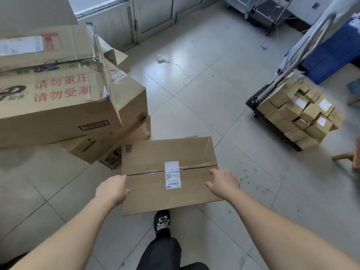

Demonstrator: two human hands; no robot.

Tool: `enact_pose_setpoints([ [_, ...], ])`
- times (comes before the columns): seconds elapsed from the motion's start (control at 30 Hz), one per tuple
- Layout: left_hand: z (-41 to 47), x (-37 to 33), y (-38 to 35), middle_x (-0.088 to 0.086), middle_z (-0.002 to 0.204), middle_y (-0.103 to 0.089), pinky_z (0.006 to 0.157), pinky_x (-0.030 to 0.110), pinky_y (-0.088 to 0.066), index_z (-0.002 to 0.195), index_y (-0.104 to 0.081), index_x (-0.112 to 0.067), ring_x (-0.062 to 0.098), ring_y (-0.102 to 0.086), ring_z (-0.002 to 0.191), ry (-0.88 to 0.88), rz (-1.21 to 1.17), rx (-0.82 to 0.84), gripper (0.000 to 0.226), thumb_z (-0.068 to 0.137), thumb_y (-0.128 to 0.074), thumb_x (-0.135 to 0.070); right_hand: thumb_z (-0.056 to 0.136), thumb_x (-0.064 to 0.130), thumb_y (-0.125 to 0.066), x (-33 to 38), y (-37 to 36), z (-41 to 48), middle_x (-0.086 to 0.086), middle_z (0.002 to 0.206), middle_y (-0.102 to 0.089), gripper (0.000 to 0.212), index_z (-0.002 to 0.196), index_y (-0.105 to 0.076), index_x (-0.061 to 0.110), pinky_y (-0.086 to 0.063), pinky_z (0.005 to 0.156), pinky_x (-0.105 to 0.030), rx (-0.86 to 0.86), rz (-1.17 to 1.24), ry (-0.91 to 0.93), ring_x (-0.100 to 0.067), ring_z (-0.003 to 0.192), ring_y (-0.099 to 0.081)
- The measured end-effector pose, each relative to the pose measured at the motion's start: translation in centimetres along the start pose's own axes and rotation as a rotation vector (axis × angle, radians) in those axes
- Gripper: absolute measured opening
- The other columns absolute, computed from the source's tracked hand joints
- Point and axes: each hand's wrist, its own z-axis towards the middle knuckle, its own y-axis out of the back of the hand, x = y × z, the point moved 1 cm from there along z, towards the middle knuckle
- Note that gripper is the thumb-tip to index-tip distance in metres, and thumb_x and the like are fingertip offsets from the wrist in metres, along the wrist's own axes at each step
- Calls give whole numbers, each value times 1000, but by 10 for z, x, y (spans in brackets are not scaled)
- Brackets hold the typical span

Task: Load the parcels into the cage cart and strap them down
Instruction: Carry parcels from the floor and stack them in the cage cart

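A flat brown cardboard parcel (155,184) with a white shipping label (172,174) is held in front of me above the tiled floor. My left hand (113,190) grips its left edge and my right hand (224,183) grips its right edge. At the right stands a black cart (255,106) with a metal handle frame, stacked with several small brown parcels (300,114). The cart is well apart from the parcel I hold.
A pile of large cardboard boxes (58,94) with red printing fills the left side. My black shoe (162,221) is below the parcel. A blue bin (331,53) sits behind the cart. More trolleys (270,14) stand at the far wall. Paper scraps (162,59) lie on the floor.
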Motion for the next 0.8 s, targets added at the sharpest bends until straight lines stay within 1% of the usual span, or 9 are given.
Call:
enact_pose_setpoints([
  [0.13, 39, -4, -20, 3, 139, -52, 97, 36, -46, 136, -47, -18, 24, -51, 125, 81, -109, 41, 47, 94, -54, -37, 94, 43, -55, -15, -21, 51, -5, 138, -51, 51, 139, -48, 22, -45, 98, -38, 54, 48, -65, -27, 129, -45],
  [0.27, 72, -3, -55, 8, 134, -56, 93, 37, -47, 136, -49, -17, 29, -54, 119, 215, -278, 81, 51, 91, -59, -39, 94, 43, -55, -31, -50, 98, -6, 137, -53, 51, 139, -48, 19, -46, 97, -39, 75, 113, -124, -28, 127, -48],
  [0.33, 88, -3, -77, 12, 128, -58, 91, 38, -48, 129, -52, -13, 32, -56, 115, 270, -333, 88, 47, 90, -62, -38, 94, 43, -55, -40, -69, 122, -7, 137, -53, 54, 141, -46, 19, -47, 98, -40, 80, 133, -152, -29, 127, -48],
  [0.4, 105, -3, -102, 18, 126, -57, 92, 41, -48, 126, -51, -7, 37, -54, 115, 360, -394, 72, 51, 88, -65, -38, 94, 44, -56, -50, -90, 146, -8, 139, -53, 57, 143, -43, 17, -46, 100, -41, 76, 159, -176, -30, 128, -47],
  [0.47, 122, -3, -126, 24, 132, -52, 97, 45, -45, 133, -43, 1, 41, -50, 121, 470, -468, 53, 65, 88, -66, -40, 94, 44, -57, -59, -113, 168, -9, 144, -47, 64, 147, -36, 15, -42, 103, -42, 69, 194, -214, -30, 133, -42],
  [0.53, 138, -4, -149, 28, 136, -47, 100, 47, -42, 135, -38, 7, 43, -46, 125, 573, -553, 38, 75, 87, -66, -43, 91, 45, -60, -70, -135, 189, -10, 151, -39, 76, 151, -26, 13, -36, 108, -42, 59, 247, -265, -31, 138, -36],
  [0.67, 162, -1, -181, 28, 142, -43, 104, 47, -38, 139, -36, 8, 41, -41, 132, 722, -738, -40, 87, 83, -69, -50, 85, 51, -67, -83, -170, 221, -13, 159, -24, 104, 156, -5, 8, -31, 112, -45, 96, 443, -389, -33, 144, -28],
  [0.73, 168, 4, -190, 26, 144, -42, 108, 47, -38, 140, -38, 6, 39, -40, 134, 752, -836, -92, 90, 79, -73, -51, 84, 52, -68, -85, -180, 232, -13, 160, -22, 105, 156, -5, 8, -29, 114, -47, 122, 509, -431, -34, 145, -26],
  [0.8, 169, 9, -194, 23, 141, -47, 106, 49, -40, 136, -45, 1, 38, -46, 130, 753, -918, -120, 88, 74, -78, -52, 84, 51, -68, -85, -183, 239, -13, 159, -25, 100, 155, -13, 7, -32, 113, -48, 103, 518, -459, -34, 144, -28],
])
